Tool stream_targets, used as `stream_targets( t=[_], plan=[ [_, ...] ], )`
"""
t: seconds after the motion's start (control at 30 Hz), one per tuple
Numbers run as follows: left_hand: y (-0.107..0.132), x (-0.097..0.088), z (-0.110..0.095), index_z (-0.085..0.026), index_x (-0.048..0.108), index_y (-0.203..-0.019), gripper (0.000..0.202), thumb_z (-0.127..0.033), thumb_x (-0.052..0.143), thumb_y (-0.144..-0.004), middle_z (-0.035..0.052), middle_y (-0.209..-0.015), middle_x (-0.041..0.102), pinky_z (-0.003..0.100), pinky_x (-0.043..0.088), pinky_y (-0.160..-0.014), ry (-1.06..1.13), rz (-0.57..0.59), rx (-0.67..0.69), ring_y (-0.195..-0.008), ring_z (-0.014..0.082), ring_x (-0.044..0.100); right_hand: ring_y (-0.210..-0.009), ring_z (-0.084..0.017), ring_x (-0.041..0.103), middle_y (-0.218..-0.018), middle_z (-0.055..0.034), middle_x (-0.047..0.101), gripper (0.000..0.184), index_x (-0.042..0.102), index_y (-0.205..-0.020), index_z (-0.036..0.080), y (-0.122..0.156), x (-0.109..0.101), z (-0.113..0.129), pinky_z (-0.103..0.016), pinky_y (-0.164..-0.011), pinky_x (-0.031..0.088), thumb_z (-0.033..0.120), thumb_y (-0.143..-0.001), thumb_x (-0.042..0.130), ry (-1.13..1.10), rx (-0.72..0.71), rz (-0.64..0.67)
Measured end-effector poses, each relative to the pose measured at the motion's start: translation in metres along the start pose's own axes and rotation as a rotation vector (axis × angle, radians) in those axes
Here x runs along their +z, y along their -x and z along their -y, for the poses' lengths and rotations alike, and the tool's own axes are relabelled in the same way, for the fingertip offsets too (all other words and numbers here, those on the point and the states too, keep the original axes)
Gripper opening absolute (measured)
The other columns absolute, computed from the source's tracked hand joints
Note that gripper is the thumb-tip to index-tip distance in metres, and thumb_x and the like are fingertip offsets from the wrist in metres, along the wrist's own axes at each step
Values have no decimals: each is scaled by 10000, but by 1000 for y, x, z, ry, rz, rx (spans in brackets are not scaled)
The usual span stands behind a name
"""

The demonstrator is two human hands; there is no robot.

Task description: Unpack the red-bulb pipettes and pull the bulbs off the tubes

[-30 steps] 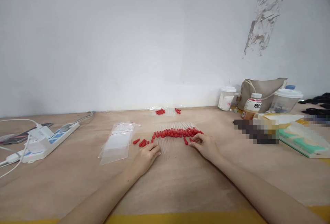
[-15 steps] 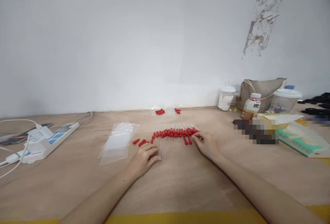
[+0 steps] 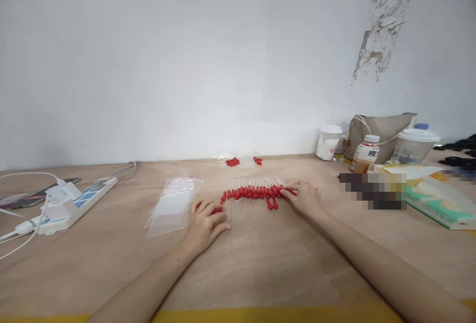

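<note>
A row of glass droppers with red rubber bulbs (image 3: pixel 253 192) lies side by side on the brown table (image 3: pixel 260 263). My left hand (image 3: pixel 206 221) rests flat, fingers spread, over a few loose red bulbs (image 3: pixel 216 209) at the row's left end. My right hand (image 3: pixel 305 197) sits at the row's right end, fingertips curled and touching the outermost red bulbs there. Two stray red-bulb droppers (image 3: pixel 272 203) lie just in front of the row.
A stack of clear plastic bags (image 3: pixel 169 206) lies left of my left hand. More red bulbs in plastic (image 3: pixel 243 161) sit by the wall. A white power strip (image 3: pixel 70 204) with cables is far left. Cups, a bottle (image 3: pixel 365 153), a bag (image 3: pixel 379 132) and books crowd the right.
My left hand slid left and forward over the loose red bulbs. My right hand moved right and back to the right end of the row.
</note>
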State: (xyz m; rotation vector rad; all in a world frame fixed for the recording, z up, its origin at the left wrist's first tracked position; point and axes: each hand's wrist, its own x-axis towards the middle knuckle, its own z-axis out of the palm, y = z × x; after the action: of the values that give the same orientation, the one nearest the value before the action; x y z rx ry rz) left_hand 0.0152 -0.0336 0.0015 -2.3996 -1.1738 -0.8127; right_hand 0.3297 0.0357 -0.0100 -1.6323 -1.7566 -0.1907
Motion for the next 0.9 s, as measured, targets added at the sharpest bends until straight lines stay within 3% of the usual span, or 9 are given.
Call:
stream_targets(
  t=[0.13,0.27,0.43,0.57,0.7,0.9],
  plan=[
    [0,2,2,-255,652,-862,219,-427,576,-751,41,-972,618,410,270,-839,1,11,-3,-931,213,504,-810,-219,489,-814,-59,616,311,695,-756,254,3,5,0,-330,-657,284,456,-785,460,-37,-49,-126],
    [1,3,3,-243,619,-945,262,-422,564,-762,47,-982,612,409,275,-850,-1,-2,-9,-944,216,496,-856,-224,497,-857,-52,621,292,688,-815,265,6,2,4,-356,-713,302,436,-798,451,-142,17,-167],
    [1,2,-2,-218,492,-1155,373,-353,516,-808,74,-1066,569,391,311,-863,9,-21,-45,-981,217,482,-806,-187,534,-838,-30,654,268,654,-934,260,22,-2,18,-347,-762,360,400,-801,467,-421,-139,-40],
    [-3,4,-11,-216,388,-1255,442,-291,476,-829,96,-1181,495,391,324,-884,11,-52,-30,-1058,229,444,-783,-174,527,-798,-20,647,197,654,-914,268,41,-2,41,-366,-788,359,345,-778,533,-522,-297,53],
    [-7,10,-19,-202,480,-1169,325,-208,451,-845,81,-1123,551,403,298,-904,1,-106,88,-1057,217,455,-772,-170,512,-751,-5,623,146,661,-876,300,54,-2,57,-390,-799,326,319,-769,564,-488,-339,117],
    [-9,22,-22,-208,599,-930,145,-207,485,-840,-4,-763,655,389,299,-860,-6,-157,161,-744,147,539,-799,-164,497,-759,8,622,154,641,-902,302,57,-10,63,-371,-805,297,288,-768,568,-441,-393,228]
  ],
)
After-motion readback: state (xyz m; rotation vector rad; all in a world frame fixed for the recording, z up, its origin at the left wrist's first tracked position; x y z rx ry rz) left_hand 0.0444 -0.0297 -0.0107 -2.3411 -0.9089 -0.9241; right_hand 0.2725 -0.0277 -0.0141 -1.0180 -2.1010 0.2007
